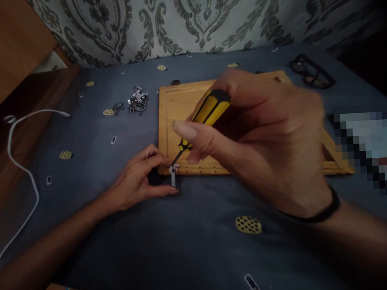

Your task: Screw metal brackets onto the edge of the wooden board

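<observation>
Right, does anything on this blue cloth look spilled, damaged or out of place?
Nothing looks clearly spilled or damaged. The one untidy spot is a jumble of small silver metal pieces, left of the brown wooden panel, lying at odd angles on the dark blue patterned cloth. A pixelated patch at right is unreadable.

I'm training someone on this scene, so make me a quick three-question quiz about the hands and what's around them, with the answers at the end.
1. Multiple choice: what is the right hand holding?
A) a hammer
B) a screwdriver
C) a pencil

2. True or false: the white cable lies to the right of the wooden board.

3. Fill the gap: the metal piece at the fingers of the left hand sits at the board's near edge, close to its ____ corner.

Key:
1. B, a screwdriver.
2. False; it lies to the left.
3. left
</observation>
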Motion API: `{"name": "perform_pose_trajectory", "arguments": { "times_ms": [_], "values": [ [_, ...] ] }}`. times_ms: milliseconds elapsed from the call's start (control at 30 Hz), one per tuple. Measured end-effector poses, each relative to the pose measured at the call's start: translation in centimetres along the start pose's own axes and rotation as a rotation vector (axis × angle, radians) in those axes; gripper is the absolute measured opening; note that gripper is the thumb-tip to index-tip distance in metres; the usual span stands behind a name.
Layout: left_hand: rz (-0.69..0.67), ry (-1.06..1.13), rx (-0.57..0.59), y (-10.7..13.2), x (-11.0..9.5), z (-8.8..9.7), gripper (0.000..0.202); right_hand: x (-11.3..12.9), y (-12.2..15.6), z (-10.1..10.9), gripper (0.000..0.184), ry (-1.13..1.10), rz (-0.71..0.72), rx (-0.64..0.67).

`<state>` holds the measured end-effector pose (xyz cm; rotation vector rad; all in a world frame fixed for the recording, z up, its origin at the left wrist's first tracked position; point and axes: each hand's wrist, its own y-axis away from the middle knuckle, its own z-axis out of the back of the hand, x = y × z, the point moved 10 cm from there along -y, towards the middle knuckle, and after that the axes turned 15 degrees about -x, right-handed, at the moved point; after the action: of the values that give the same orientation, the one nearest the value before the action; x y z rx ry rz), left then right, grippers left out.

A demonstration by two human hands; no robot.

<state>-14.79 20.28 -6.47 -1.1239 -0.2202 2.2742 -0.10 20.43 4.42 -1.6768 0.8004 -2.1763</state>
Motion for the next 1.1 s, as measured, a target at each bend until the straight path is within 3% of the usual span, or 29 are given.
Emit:
{"name": "perform_pose_trajectory", "arguments": {
  "times_ms": [100, 633, 867, 967, 1100],
  "values": [
    [0.03, 0.026, 0.012, 0.1, 0.2, -0.1, 0.043, 0.6, -0.2, 0.8, 0.033, 0.068, 0.053, -0.058],
    [-0.069, -0.047, -0.02, -0.2, -0.8, 0.2, 0.043, -1.7, 0.6, -1.0, 0.039, -0.038, -0.109, 0.086],
    [-0.069, -0.053, -0.018, 0.0, -0.7, 0.2, 0.042, -1.5, 0.7, -1.2, 0.036, 0.062, -0.049, 0.082],
    [-0.058, -0.061, -0.014, -0.1, -0.6, 0.1, 0.04, -1.4, 0.4, -1.4, 0.034, 0.011, -0.061, 0.135],
    [-0.026, -0.06, 0.005, -0.2, -0.5, 0.0, 0.041, -1.4, 0.6, -2.3, 0.028, -0.103, -0.136, 0.319]
  ]
}}
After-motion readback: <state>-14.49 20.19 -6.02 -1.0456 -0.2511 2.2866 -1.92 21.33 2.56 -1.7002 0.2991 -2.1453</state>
